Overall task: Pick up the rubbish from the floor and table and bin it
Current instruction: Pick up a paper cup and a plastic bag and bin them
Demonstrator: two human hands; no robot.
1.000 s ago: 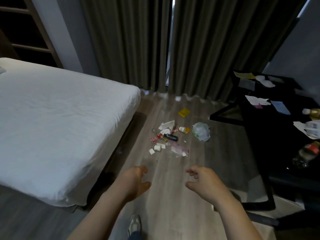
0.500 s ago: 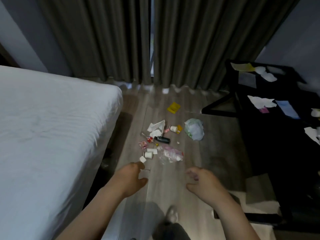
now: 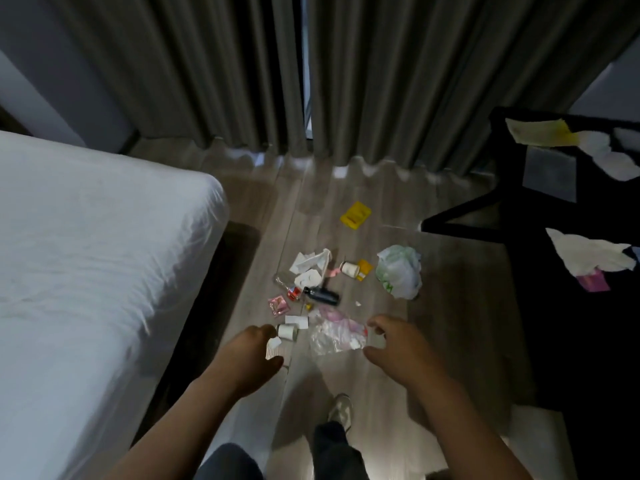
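Hands, two: left hand, right hand; both empty above litter.

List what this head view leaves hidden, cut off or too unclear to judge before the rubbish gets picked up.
- No bin shows anywhere in the head view.
- Black table: the right edge cuts it off, so any rubbish further along is unseen.
- Small floor scraps: too small to identify.
- Left hand: only its back shows, covering part of a white scrap; contact unclear.
- Right hand: open beside the clear plastic bag; touch unclear.
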